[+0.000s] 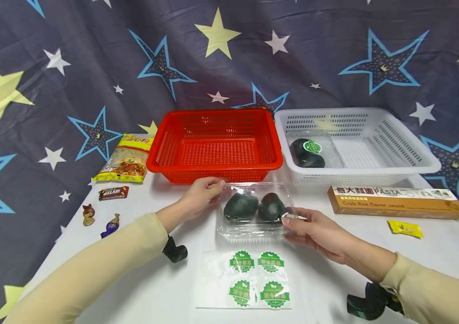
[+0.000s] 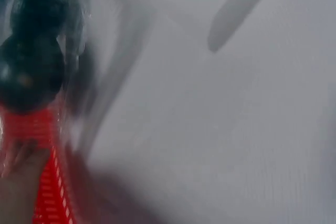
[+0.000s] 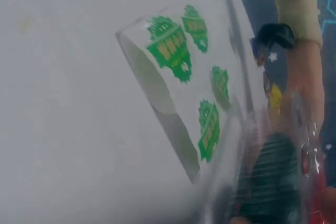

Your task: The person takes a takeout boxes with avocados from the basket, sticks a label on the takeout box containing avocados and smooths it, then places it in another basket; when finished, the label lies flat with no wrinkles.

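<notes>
A clear plastic clamshell box (image 1: 229,228) with two dark green avocados (image 1: 271,207) inside is held between both hands, over the white table. My left hand (image 1: 202,196) grips its far left corner, and my right hand (image 1: 314,234) pinches the near right side with the thumb on top. In the left wrist view the avocados (image 2: 31,72) show dark and blurred through the plastic. Just in front of the box lies a sheet of green round stickers (image 1: 217,283), which the right wrist view shows as well.
Behind the box stand a red basket (image 1: 215,168) and a white basket (image 1: 359,171) holding another avocado box (image 1: 309,153) with a green sticker. A noodle bag (image 1: 125,157), a candy bar (image 1: 113,193) and wrapped candies (image 1: 111,226) lie left; a pasta box (image 1: 395,203) and yellow packet (image 1: 405,228) lie right.
</notes>
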A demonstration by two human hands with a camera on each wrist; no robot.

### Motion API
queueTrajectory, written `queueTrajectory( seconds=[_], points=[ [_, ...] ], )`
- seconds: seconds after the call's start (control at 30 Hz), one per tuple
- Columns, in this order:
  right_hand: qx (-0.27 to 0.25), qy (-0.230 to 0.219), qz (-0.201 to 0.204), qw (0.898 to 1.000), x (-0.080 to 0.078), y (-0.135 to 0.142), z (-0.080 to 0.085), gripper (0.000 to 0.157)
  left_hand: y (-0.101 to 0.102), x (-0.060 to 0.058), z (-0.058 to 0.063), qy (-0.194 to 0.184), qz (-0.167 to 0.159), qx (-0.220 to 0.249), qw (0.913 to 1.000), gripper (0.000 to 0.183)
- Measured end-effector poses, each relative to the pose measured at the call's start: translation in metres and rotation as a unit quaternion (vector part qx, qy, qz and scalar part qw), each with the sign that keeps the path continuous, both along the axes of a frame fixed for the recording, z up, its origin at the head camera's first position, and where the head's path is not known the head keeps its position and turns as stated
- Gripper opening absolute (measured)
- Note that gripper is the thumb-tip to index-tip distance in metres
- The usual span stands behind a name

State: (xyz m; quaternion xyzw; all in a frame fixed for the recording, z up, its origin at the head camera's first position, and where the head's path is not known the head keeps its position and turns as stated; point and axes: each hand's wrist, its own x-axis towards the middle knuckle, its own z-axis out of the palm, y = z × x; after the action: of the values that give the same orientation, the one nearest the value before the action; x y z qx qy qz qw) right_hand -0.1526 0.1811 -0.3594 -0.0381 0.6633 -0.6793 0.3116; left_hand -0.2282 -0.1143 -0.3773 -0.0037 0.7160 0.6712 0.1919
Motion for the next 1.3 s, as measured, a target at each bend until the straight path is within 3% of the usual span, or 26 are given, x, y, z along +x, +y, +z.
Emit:
queueTrajectory(
  seconds=[0.33, 0.5, 0.6, 0.7, 0.83, 0.9, 0.97, 1.03, 1.07, 1.3],
  points=[
    [0.121, 0.053, 0.004, 0.991, 0.006, 0.0, -0.002, 0.076, 0.011, 0.0, -0.006, -0.002, 0.012, 0.003, 0.9999, 0.037],
    [0.144, 0.059, 0.012, 0.988, 0.006, 0.001, -0.003, 0.077, 0.01, 0.001, -0.007, -0.004, 0.006, -0.005, 1.0, 0.04],
    [0.158, 0.068, 0.014, 0.985, 0.003, 0.001, -0.002, 0.081, 0.006, 0.005, -0.008, 0.021, -0.016, -0.033, 0.9991, 0.046],
    [0.168, 0.093, 0.008, 0.981, -0.003, 0.002, -0.001, 0.086, -0.002, 0.012, -0.007, 0.06, -0.063, -0.079, 0.9931, 0.06],
    [0.168, 0.175, 0.032, 0.97, -0.018, 0.011, -0.006, 0.094, -0.012, 0.024, -0.003, 0.109, -0.155, -0.126, 0.9737, 0.097],
    [0.175, 0.223, 0.064, 0.957, -0.024, 0.016, -0.01, 0.1, -0.014, 0.029, -0.001, 0.137, -0.197, -0.172, 0.9557, 0.114],
    [0.192, 0.264, 0.094, 0.94, -0.029, 0.019, -0.013, 0.106, -0.013, 0.032, 0.001, 0.169, -0.227, -0.227, 0.9319, 0.126],
    [0.208, 0.292, 0.114, 0.927, -0.031, 0.02, -0.015, 0.113, -0.01, 0.034, 0.002, 0.197, -0.241, -0.283, 0.9071, 0.134],
    [0.218, 0.303, 0.118, 0.92, -0.032, 0.02, -0.015, 0.116, -0.009, 0.034, 0.003, 0.205, -0.245, -0.298, 0.8996, 0.137],
    [0.287, 0.362, 0.148, 0.875, -0.037, 0.013, -0.009, 0.127, -0.005, 0.035, 0.009, 0.221, -0.248, -0.354, 0.8744, 0.139]
  ],
)
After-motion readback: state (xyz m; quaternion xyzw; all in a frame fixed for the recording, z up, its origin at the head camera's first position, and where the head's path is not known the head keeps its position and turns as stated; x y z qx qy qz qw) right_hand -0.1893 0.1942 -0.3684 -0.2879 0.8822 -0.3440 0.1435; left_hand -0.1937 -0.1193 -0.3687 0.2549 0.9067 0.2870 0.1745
